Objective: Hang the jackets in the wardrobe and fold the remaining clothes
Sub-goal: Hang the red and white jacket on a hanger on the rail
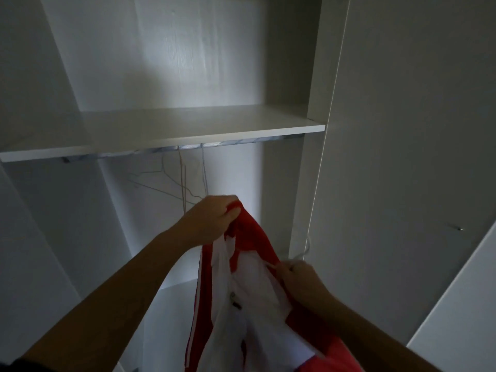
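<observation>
Under the shelf [188, 127], left hand [212, 218] and right hand [300, 275] grip a jacket [251, 237].

Head-worn wide-angle camera faces forward into the wardrobe [188, 63], close to its shelf [188, 124]

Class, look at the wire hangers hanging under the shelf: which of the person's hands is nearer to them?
Left. The left hand, gripping the red jacket, is just below the wire hangers; the right hand is lower and further right.

Jacket [249, 291] hem past the bottom edge; hangers [183, 178] faint.
</observation>
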{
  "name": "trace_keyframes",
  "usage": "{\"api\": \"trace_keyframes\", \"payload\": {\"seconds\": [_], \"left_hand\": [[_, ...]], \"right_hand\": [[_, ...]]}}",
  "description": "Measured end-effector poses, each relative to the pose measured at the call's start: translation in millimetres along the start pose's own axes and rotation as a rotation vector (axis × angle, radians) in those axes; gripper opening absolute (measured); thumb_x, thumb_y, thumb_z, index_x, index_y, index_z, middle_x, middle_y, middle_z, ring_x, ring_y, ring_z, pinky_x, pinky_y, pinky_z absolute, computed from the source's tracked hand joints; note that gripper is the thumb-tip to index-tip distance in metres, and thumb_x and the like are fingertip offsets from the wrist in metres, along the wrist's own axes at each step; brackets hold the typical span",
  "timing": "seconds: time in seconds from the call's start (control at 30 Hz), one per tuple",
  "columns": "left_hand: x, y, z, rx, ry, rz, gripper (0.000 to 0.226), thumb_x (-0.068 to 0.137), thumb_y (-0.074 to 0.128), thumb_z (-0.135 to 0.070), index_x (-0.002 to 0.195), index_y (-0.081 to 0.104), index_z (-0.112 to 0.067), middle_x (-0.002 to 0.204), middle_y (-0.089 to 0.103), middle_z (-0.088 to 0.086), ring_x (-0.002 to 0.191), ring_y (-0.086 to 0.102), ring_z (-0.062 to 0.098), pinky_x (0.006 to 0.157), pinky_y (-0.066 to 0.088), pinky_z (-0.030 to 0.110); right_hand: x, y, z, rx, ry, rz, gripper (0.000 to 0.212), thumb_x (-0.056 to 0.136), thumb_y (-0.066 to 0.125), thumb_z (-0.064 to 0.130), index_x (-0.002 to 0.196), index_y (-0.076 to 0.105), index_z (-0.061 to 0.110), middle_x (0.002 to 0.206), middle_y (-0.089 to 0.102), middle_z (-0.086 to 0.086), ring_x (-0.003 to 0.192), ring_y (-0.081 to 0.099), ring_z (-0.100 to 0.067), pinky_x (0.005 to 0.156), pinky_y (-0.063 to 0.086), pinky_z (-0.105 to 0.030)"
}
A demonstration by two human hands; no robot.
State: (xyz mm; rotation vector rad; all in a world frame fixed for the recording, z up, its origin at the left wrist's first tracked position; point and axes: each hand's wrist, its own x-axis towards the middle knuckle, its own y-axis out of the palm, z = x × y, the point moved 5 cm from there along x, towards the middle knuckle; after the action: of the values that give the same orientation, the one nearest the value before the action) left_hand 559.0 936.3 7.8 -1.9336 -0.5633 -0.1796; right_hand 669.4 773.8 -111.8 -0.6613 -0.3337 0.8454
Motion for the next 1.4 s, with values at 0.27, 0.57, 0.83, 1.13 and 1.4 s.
{"api": "trace_keyframes", "payload": {"seconds": [0.27,0.57,0.83,1.13,1.4], "left_hand": [[-20.8,58.2,10.6,0.11,0.062,0.064,0.021,0.101,0.041,-0.028,0.104,0.059,-0.018,0.091,0.05,-0.012,0.084,0.046,0.005,0.081,0.042,0.024],[-6.9,48.3,47.0,-0.128,-0.34,-0.045,0.049,0.094,0.04,-0.057,0.08,0.058,-0.014,0.074,0.06,0.0,0.067,0.058,0.015,0.063,0.044,0.027],[12.5,81.0,36.1,-0.43,-0.704,0.244,0.034,0.082,0.067,-0.045,0.086,0.066,-0.011,0.085,0.067,0.005,0.072,0.065,0.016,0.052,0.051,0.023],[35.5,85.8,62.7,-0.386,-0.48,-0.056,0.03,0.088,0.048,-0.002,0.102,0.07,-0.017,0.103,0.064,-0.004,0.095,0.055,0.01,0.088,0.043,0.023],[90.7,134.0,125.9,-0.506,-0.832,-0.061,0.032,0.093,0.049,-0.012,0.123,0.055,-0.005,0.122,0.059,0.015,0.11,0.057,0.03,0.098,0.047,0.043]], "right_hand": [[17.0,-43.7,41.0,-0.004,0.01,0.112,0.044,0.097,0.047,0.028,0.056,0.055,0.018,0.034,0.043,0.009,0.031,0.038,-0.002,0.045,0.033,-0.018],[22.7,-74.0,59.0,-0.224,-0.143,0.028,0.047,0.098,0.047,0.027,0.053,0.057,0.017,0.042,0.048,0.008,0.038,0.045,-0.002,0.047,0.035,-0.012],[20.4,-76.5,54.6,-0.388,-0.185,0.006,0.044,0.1,0.044,0.027,0.069,0.061,0.0,0.06,0.055,-0.007,0.057,0.052,-0.017,0.068,0.046,-0.034],[56.2,-69.2,26.0,-0.299,-0.061,0.032,0.041,0.099,0.045,0.023,0.062,0.061,0.013,0.055,0.053,0.007,0.048,0.046,-0.002,0.05,0.036,-0.01],[153.4,-62.5,-3.7,-0.027,0.183,0.118,0.02,0.09,0.056,0.01,0.07,0.057,0.009,0.053,0.047,-0.001,0.044,0.042,-0.013,0.04,0.035,-0.02]]}}
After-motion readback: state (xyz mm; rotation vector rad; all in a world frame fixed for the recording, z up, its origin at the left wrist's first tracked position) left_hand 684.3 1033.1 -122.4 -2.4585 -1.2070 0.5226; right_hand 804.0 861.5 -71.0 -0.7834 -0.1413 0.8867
